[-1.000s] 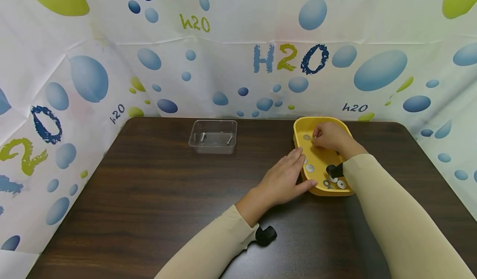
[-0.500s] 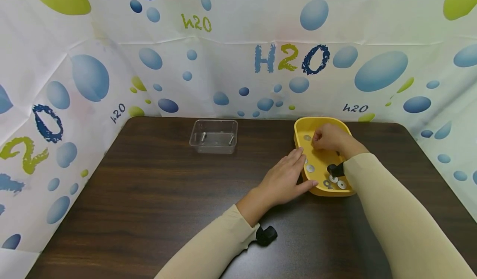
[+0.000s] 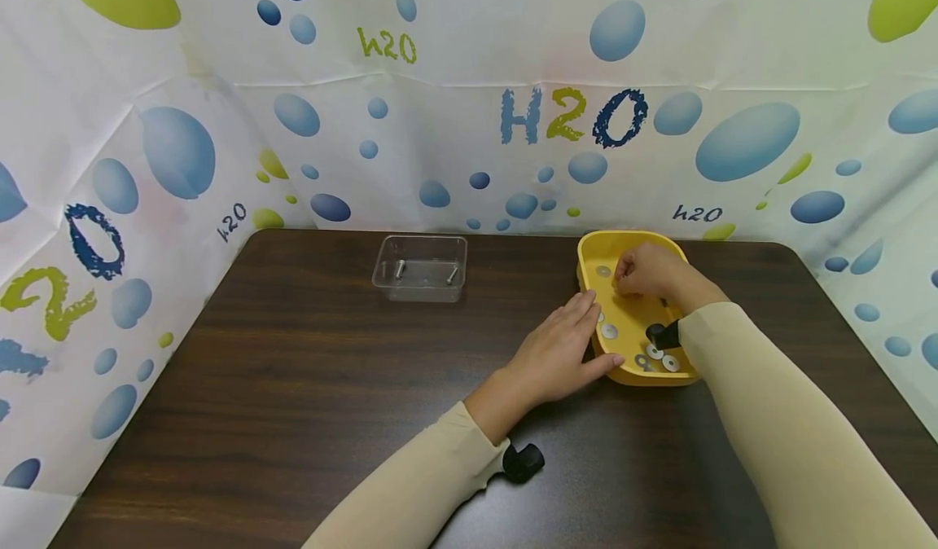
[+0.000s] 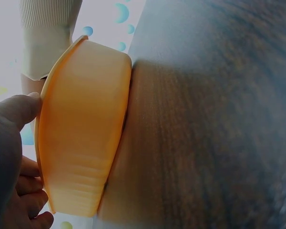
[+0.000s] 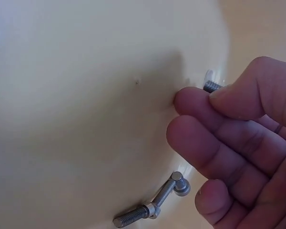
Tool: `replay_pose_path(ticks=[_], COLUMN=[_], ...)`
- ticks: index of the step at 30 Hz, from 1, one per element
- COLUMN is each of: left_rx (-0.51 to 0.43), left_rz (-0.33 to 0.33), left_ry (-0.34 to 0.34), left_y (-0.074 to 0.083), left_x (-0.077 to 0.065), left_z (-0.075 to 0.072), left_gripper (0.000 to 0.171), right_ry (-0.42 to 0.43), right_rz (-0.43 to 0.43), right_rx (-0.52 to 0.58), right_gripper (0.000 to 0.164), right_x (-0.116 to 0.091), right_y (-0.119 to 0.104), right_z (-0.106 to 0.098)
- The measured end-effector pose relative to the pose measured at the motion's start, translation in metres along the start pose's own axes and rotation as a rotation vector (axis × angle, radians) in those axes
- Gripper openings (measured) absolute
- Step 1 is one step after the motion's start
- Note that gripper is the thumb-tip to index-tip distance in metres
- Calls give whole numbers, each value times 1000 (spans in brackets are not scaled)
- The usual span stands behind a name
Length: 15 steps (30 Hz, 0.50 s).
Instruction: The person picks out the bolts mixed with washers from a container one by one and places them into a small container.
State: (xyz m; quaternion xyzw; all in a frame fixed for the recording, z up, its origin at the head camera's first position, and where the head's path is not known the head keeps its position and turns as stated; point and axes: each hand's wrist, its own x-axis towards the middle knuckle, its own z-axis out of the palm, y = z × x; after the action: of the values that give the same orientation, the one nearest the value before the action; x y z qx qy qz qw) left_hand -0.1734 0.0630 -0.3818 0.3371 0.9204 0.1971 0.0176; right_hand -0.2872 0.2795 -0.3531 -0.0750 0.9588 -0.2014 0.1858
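A threaded metal screw (image 5: 211,87) is inside the yellow bin, close to the bin's far end, its ridged grey tip showing past the fingers and the rest hidden. The right hand (image 3: 652,270) reaches into the bin from its right side, wrist bent over the right rim, with thumb and index finger pinching the screw and the other fingers curled beneath. Steel bolts (image 5: 164,193) with ridged shafts and smooth cylindrical heads lie touching one another on the bin floor near that hand.

The yellow bin (image 3: 637,379) is smooth-walled, a long shape with rounded corners and a thin lip. Flat, round metal washers (image 3: 609,331) lie inside it, some along its left wall and several at its near end. The left hand (image 3: 553,349) lies at the bin's left side, released, fingers extended to the left rim and thumb resting on the lip nearer the person.

Left of the bin, well apart, stands a clear, rectangular plastic container (image 3: 419,295) holding two small metal bolts (image 3: 400,270). Under the bin spreads the dark, wood-grained bench (image 3: 330,386); behind it hangs a creased white cloth (image 3: 454,44) printed with blue and green drops.
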Motion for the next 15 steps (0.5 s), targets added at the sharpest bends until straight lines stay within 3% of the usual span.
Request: replay_pose_path(ticks=[15], left_rx=[-8], left_rz=[-3], left_ry=[6], left_y=[0], left_x=[0], left_z=[0], left_gripper=[81], right_ry=[53], right_rz=[-27], right_rx=[-51], right_gripper=[15], right_x=[-1], right_y=[-4], right_z=[0])
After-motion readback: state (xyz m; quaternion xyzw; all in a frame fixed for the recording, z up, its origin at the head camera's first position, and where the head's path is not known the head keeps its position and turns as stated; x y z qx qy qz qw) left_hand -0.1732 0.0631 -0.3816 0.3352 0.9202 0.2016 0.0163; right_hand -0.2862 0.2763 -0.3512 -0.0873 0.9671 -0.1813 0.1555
